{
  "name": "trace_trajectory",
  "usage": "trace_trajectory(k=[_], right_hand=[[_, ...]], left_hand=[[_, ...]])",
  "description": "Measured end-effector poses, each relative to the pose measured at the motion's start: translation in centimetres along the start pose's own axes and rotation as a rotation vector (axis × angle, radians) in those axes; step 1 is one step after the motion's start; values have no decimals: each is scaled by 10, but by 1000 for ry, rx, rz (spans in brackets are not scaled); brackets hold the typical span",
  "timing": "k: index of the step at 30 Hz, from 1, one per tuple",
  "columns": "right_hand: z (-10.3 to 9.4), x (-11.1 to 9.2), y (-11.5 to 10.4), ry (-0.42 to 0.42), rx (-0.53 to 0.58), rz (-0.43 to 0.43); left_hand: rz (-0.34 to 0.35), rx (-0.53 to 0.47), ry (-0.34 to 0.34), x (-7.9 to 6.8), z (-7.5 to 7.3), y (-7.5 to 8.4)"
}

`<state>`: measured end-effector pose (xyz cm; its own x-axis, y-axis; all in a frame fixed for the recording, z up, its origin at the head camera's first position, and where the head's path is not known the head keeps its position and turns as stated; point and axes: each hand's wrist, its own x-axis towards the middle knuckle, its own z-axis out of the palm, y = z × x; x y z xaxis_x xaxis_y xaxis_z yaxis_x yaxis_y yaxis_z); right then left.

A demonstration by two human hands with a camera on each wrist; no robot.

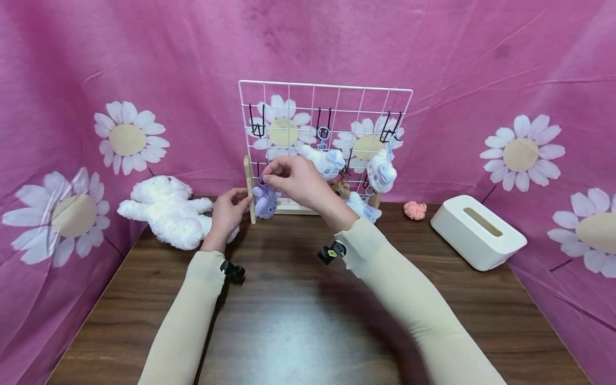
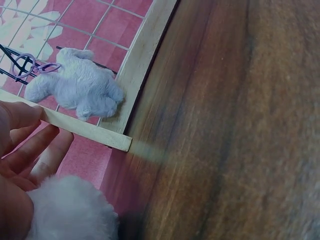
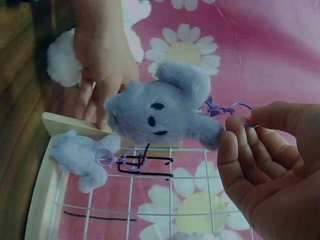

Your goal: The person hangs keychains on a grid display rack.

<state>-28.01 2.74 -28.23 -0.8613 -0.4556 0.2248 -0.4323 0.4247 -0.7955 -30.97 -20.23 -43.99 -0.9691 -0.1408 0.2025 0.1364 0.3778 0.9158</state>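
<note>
My right hand (image 1: 302, 181) pinches the purple ring of a plush bunny keychain (image 3: 157, 112) between thumb and fingers. The lilac bunny dangles before the lower left of a white wire grid rack (image 1: 314, 84). Behind it, a second lilac plush keychain (image 3: 82, 157) hangs from a black hook (image 3: 142, 162), partly hidden in the head view. With its thumb on one side and fingers on the other, my left hand (image 1: 228, 213) holds the rack's wooden side post (image 2: 95, 130). In the left wrist view, the hung lilac plush (image 2: 80, 85) lies just past that post.
A white fluffy plush (image 1: 175, 214) lies left of the rack. White-and-blue plush keychains (image 1: 382, 171) and a brown one (image 1: 340, 190) hang on the rack. To the right are a coral scrunchie-like item (image 1: 415, 210) and a white tissue box (image 1: 476, 232).
</note>
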Motion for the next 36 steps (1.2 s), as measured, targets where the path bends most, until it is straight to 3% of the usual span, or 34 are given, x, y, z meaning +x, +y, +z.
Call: trace_trajectory(k=[10,18,36], right_hand=[[-9,17,-21,97,145,-20],[-18,29,-32,216,167,-45],[-14,56,-38,172,222,48]], left_hand=[[10,31,-3,1,0,0],[11,48,-3,1,0,-1],[8,11,-6,0,-1,-3]])
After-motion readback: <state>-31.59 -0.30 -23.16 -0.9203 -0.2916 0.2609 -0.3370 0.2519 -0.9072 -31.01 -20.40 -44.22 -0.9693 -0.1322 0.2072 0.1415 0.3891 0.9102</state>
